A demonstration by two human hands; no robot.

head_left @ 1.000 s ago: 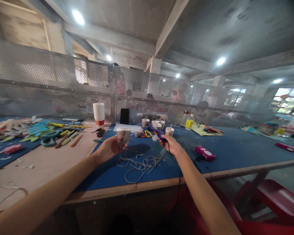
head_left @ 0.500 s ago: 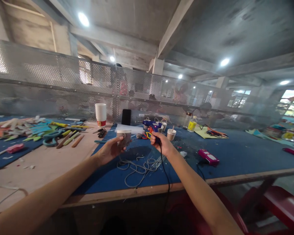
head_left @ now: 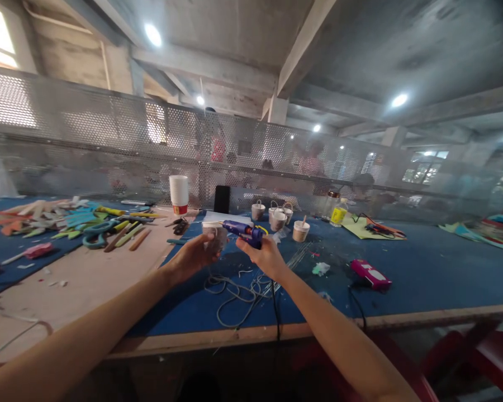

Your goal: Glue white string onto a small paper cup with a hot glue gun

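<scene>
The left hand (head_left: 196, 252) holds a cup (head_left: 213, 228), and the right hand (head_left: 267, 258) holds a blue glue gun (head_left: 240, 228) near its rim

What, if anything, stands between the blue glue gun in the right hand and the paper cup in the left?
Nothing visible: the blue glue gun in the right hand points at the paper cup, near its rim, held in the left hand. The loose gray cord lies below, on the tabletop.

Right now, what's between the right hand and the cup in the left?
In the head view, the blue glue gun, gripped by the right hand; its tip points toward the cup, contact unclear.
</scene>
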